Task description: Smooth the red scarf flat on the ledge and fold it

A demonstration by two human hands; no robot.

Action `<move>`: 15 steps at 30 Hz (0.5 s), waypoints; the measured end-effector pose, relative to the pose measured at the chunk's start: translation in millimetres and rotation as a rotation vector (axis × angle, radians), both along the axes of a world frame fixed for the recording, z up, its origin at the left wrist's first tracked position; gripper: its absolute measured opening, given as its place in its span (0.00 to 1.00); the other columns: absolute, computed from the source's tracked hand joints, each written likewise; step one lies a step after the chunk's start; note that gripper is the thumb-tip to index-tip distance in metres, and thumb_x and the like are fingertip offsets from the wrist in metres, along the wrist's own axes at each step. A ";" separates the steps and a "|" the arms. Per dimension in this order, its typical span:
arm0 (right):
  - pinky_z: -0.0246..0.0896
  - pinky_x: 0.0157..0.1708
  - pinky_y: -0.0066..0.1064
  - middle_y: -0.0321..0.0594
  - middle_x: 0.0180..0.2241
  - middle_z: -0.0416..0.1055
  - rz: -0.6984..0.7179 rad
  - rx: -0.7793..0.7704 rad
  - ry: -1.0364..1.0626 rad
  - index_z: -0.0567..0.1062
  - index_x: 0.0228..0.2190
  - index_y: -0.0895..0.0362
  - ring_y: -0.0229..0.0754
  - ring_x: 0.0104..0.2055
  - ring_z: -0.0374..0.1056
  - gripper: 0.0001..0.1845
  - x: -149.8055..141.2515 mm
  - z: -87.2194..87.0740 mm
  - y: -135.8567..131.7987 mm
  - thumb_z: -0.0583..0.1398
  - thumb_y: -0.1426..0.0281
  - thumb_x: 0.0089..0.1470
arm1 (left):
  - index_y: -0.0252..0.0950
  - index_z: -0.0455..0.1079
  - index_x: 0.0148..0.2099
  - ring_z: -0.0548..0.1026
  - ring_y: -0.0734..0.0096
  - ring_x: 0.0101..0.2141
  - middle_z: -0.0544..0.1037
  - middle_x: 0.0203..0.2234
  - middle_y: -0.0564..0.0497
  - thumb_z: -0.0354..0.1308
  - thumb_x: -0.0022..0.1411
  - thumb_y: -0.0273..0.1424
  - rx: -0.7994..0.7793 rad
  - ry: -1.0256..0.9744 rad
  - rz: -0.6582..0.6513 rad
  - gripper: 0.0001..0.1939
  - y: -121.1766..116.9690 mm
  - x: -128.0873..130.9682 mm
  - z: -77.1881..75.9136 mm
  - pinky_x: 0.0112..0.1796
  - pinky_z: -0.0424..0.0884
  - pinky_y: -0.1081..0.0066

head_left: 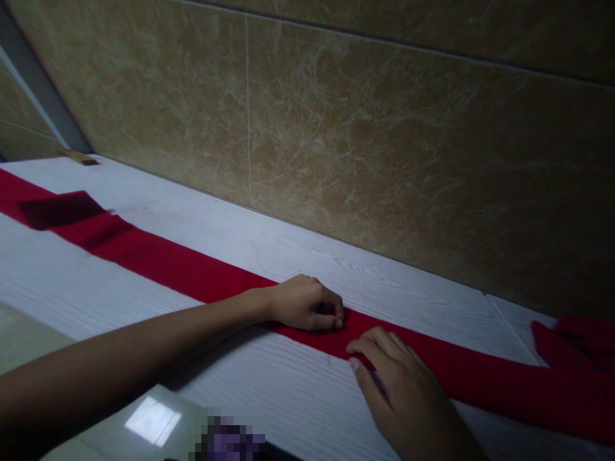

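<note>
A long red cloth strip [173, 262] lies flat across a white wood-grain surface [269, 378], running from the far left to the right edge. My left hand [305, 302] rests on the strip near its middle, fingers curled under and pressed on the cloth. Just to its right, my right hand [398, 390] lies over the strip's near edge with fingers bent and fingertips touching the fabric. At the left end the strip has a darker folded part [57, 208].
A brown marbled tile wall [365, 141] rises right behind the white surface. More red cloth is bunched at the right edge [576, 342]. A small wooden block [79, 157] sits at the far left by the wall. Glossy floor tile [144, 422] shows below.
</note>
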State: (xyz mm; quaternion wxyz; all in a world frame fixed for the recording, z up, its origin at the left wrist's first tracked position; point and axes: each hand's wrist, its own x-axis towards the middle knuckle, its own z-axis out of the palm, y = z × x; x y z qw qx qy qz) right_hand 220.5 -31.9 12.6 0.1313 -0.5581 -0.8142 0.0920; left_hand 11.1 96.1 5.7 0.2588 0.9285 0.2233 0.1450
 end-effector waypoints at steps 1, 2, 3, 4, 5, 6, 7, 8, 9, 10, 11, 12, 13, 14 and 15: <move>0.63 0.43 0.45 0.44 0.42 0.73 -0.004 0.032 0.017 0.75 0.44 0.52 0.51 0.44 0.69 0.14 0.2 0.1 -0.3 0.51 0.71 0.64 | 0.41 0.79 0.45 0.79 0.74 0.32 0.83 0.34 0.55 0.61 0.67 0.35 0.004 0.001 0.001 0.08 0.0 0.1 -0.3 0.33 0.65 0.78; 0.63 0.43 0.45 0.44 0.42 0.73 -0.007 0.054 0.027 0.74 0.45 0.52 0.50 0.44 0.69 0.14 0.6 0.0 -0.5 0.50 0.71 0.64 | 0.41 0.79 0.45 0.79 0.74 0.32 0.83 0.34 0.55 0.61 0.67 0.35 0.007 0.002 0.001 0.08 0.0 0.2 -0.5 0.33 0.65 0.77; 0.63 0.43 0.45 0.43 0.42 0.73 -0.006 0.058 0.026 0.74 0.44 0.52 0.50 0.44 0.69 0.14 1.1 -0.2 -0.6 0.51 0.71 0.64 | 0.41 0.79 0.45 0.79 0.73 0.32 0.83 0.34 0.54 0.61 0.67 0.36 0.009 0.004 0.001 0.08 -0.1 0.3 -0.5 0.33 0.65 0.77; 0.64 0.42 0.44 0.42 0.41 0.73 0.005 0.043 0.013 0.74 0.43 0.51 0.50 0.43 0.69 0.13 1.7 -0.5 -0.6 0.51 0.71 0.64 | 0.40 0.79 0.45 0.79 0.73 0.32 0.83 0.35 0.54 0.60 0.67 0.36 0.010 0.007 0.002 0.09 -0.3 0.4 -0.3 0.33 0.66 0.77; 0.64 0.41 0.43 0.41 0.39 0.73 0.018 0.017 -0.004 0.74 0.41 0.51 0.49 0.42 0.69 0.12 2.4 -0.8 -0.6 0.51 0.71 0.64 | 0.40 0.79 0.45 0.79 0.73 0.32 0.83 0.35 0.54 0.60 0.68 0.36 0.009 0.009 0.003 0.09 -0.5 0.5 0.1 0.33 0.66 0.77; 0.63 0.39 0.42 0.40 0.38 0.72 0.036 -0.006 -0.018 0.74 0.39 0.51 0.48 0.40 0.69 0.12 3.0 -1.3 -0.4 0.51 0.72 0.64 | 0.40 0.79 0.45 0.79 0.73 0.32 0.83 0.34 0.54 0.60 0.68 0.36 0.006 0.011 0.004 0.09 -0.6 0.5 0.5 0.33 0.66 0.77; 0.63 0.39 0.41 0.40 0.37 0.72 0.054 -0.015 -0.024 0.74 0.37 0.51 0.48 0.40 0.69 0.12 3.6 -1.8 -0.3 0.51 0.72 0.64 | 0.40 0.79 0.45 0.79 0.73 0.32 0.83 0.34 0.54 0.60 0.68 0.36 0.004 0.011 0.005 0.09 -0.8 0.6 1.0 0.33 0.66 0.77; 0.63 0.39 0.40 0.40 0.37 0.72 0.062 -0.002 -0.017 0.74 0.38 0.51 0.47 0.40 0.68 0.12 4.0 -2.3 -0.1 0.51 0.72 0.65 | 0.40 0.79 0.45 0.79 0.73 0.32 0.84 0.35 0.54 0.60 0.68 0.36 0.003 0.009 0.006 0.09 -0.8 0.6 1.3 0.33 0.66 0.77; 0.63 0.39 0.40 0.40 0.38 0.72 0.058 0.028 -0.002 0.74 0.39 0.51 0.47 0.40 0.69 0.12 4.2 -2.7 0.0 0.50 0.72 0.65 | 0.40 0.79 0.45 0.79 0.73 0.32 0.84 0.35 0.54 0.60 0.68 0.36 0.001 0.007 0.004 0.09 -0.8 0.7 1.5 0.33 0.66 0.77; 0.63 0.40 0.40 0.41 0.39 0.72 0.047 0.063 0.016 0.74 0.41 0.52 0.47 0.41 0.69 0.13 4.2 -3.1 0.0 0.50 0.73 0.65 | 0.41 0.79 0.45 0.79 0.73 0.32 0.84 0.35 0.54 0.60 0.68 0.35 -0.001 0.004 0.001 0.08 -0.7 0.7 1.6 0.33 0.66 0.77; 0.63 0.41 0.40 0.41 0.39 0.72 0.039 0.090 0.027 0.74 0.42 0.52 0.47 0.41 0.69 0.14 4.0 -3.4 -0.2 0.50 0.74 0.64 | 0.41 0.79 0.45 0.79 0.73 0.33 0.84 0.35 0.54 0.60 0.67 0.35 -0.004 0.000 -0.003 0.08 -0.5 0.7 1.4 0.33 0.66 0.77; 0.63 0.41 0.40 0.42 0.39 0.72 0.037 0.099 0.025 0.74 0.43 0.52 0.47 0.41 0.69 0.15 3.7 -3.6 -0.5 0.49 0.75 0.64 | 0.41 0.79 0.45 0.80 0.73 0.33 0.84 0.35 0.54 0.60 0.67 0.35 -0.006 -0.005 -0.007 0.08 -0.3 0.7 1.2 0.33 0.67 0.77; 0.63 0.41 0.40 0.42 0.39 0.72 0.038 0.090 0.008 0.74 0.42 0.52 0.47 0.41 0.69 0.15 3.3 -3.6 -1.0 0.49 0.76 0.63 | 0.41 0.79 0.45 0.80 0.73 0.33 0.84 0.35 0.54 0.60 0.67 0.35 -0.009 -0.009 -0.009 0.08 -0.1 0.5 1.0 0.33 0.67 0.77; 0.64 0.41 0.40 0.41 0.38 0.73 0.045 0.066 -0.019 0.74 0.41 0.52 0.47 0.41 0.69 0.16 2.9 -3.4 -1.5 0.49 0.77 0.62 | 0.41 0.79 0.45 0.80 0.73 0.33 0.84 0.35 0.54 0.60 0.67 0.35 -0.013 -0.013 -0.009 0.08 0.1 0.4 0.8 0.33 0.67 0.77; 0.64 0.41 0.40 0.41 0.38 0.73 0.054 0.039 -0.047 0.75 0.40 0.52 0.47 0.41 0.70 0.16 2.6 -3.0 -2.0 0.49 0.77 0.62 | 0.41 0.79 0.45 0.80 0.73 0.33 0.84 0.35 0.54 0.60 0.67 0.35 -0.016 -0.019 -0.009 0.08 0.3 0.1 0.7 0.34 0.67 0.77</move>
